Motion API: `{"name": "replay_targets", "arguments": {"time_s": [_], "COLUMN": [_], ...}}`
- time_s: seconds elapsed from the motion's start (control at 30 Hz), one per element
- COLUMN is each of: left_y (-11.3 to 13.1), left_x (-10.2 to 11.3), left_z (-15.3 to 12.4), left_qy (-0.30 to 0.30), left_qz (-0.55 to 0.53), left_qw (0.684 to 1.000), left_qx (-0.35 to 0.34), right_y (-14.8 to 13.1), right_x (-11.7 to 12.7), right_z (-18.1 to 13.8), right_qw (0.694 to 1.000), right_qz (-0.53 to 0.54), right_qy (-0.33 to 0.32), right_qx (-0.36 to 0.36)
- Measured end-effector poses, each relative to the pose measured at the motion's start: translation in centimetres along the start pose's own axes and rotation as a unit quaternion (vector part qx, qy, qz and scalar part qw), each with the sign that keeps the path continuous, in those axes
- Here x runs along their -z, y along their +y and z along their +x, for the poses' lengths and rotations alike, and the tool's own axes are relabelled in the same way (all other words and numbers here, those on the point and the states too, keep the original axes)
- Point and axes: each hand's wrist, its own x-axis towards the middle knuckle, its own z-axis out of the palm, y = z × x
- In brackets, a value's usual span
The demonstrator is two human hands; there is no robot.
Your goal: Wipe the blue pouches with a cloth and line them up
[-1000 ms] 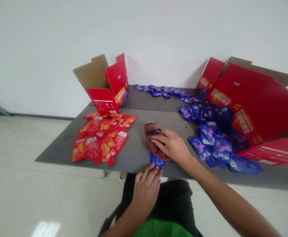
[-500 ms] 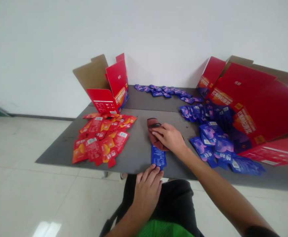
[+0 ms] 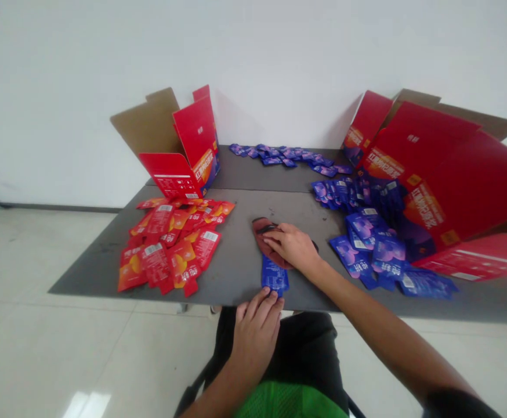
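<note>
A blue sachet (image 3: pixel 275 276) lies flat near the table's front edge, its far end hidden beneath a reddish-brown cloth (image 3: pixel 275 255) with black edging. My right hand (image 3: pixel 292 247) grips the cloth from above, fingers closed on it, and rests it on the sachet. At the near end, my left hand (image 3: pixel 257 322) lies with its fingers out flat, fingertips touching the sachet at the table edge. To the left spreads a pile of red-orange sachets (image 3: pixel 160 261). Blue-purple sachets (image 3: pixel 388 249) are heaped to the right of my right hand.
An open red carton (image 3: pixel 170 174) stands at the back left of the grey table (image 3: pixel 236 273). On the right, a large open red carton (image 3: pixel 449 180) leans over the blue heap, with another red carton (image 3: pixel 362 130) behind. More blue sachets (image 3: pixel 283 154) line the back, before a white wall.
The far edge of the cloth has come slightly nearer, with my right hand still on it. My left hand stays on the sachet's near end. The whole view has shifted a little.
</note>
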Motion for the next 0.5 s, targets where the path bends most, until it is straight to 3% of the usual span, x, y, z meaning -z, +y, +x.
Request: {"name": "replay_targets", "arguments": {"time_s": [0.13,0.27,0.5], "left_y": [-0.5,-1.0,-2.7], "left_x": [0.3,0.8,0.8], "left_z": [0.5,1.4,2.3], "left_qy": [-0.014,-0.046,-0.035], "left_qz": [0.004,0.029,0.122], "left_qw": [1.0,0.998,0.983], "left_qx": [-0.007,-0.029,-0.131], "right_y": [0.4,-0.7,-0.8], "right_x": [2.5,4.1,1.6], "right_z": [0.3,-4.4,-11.5], "right_qw": [0.995,0.965,0.919], "right_qz": [0.054,0.178,0.298], "right_qy": [0.079,0.186,0.235], "right_qx": [-0.037,-0.056,-0.111]}}
